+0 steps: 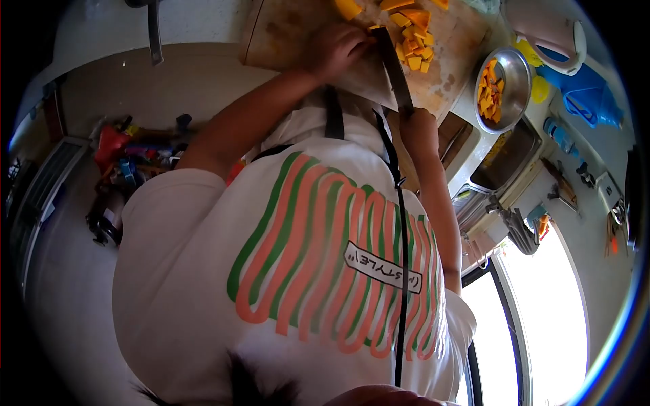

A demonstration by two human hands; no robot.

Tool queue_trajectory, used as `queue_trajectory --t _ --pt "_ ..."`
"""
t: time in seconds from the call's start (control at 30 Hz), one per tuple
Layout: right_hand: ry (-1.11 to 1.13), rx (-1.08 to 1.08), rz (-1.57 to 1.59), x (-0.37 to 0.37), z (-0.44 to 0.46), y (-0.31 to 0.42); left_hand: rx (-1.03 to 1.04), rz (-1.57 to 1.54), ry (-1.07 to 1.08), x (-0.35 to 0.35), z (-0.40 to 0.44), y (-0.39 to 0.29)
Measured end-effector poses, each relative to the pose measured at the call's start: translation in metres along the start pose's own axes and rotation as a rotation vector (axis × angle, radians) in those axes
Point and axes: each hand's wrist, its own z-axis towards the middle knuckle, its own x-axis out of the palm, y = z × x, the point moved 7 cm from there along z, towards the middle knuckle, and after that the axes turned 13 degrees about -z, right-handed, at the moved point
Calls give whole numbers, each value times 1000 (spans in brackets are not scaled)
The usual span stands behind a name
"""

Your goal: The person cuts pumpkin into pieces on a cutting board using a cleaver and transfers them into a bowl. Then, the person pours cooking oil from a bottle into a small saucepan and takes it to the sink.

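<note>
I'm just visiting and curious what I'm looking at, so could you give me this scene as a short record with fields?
Right hand: closed around the knife
Left hand: by the blade's tip; its grip is unclear
Cutting board: bears cut orange chunks
Metal bowl: beside the board, more orange pieces inside
Shirt: white, with wavy green and pink stripes

Got a knife (394, 68) in the right hand (420, 130), tip by the left hand (338, 51). Got orange cubes (414, 49) beyond both, metal bowl (520, 84) off right.
</note>
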Motion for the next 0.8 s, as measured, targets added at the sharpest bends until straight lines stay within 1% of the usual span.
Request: queue_trajectory --t 0.03,0.13,0.23,0.37,0.47,0.57,0.67,0.7,0.8 --pt "4 -6 -2 -6 -1 1 4 -4 -8 2 0 2" --pt "-200 -31 95 -18 -13 4 1 -18 -20 3 -4 7" --pt "-192 -4 162 -24 -26 5 -8 -51 -8 1 -9 6" --pt "-210 -5 132 -16 -29 2 18 -85 -28 -1 -3 2" --pt "-102 10 75 -10 -27 4 4 -84 -26 -3 -4 0" --pt "-45 -32 -11 3 -16 0 11 -75 -22 -3 -5 1" --pt "-15 -29 -41 8 -8 2 28 -54 -25 2 -10 2" --pt "-12 -4 -16 1 -9 2 40 -37 -35 1 -6 4" --pt "-131 -27 81 -17 -15 10 13 -33 -29 0 -7 4"
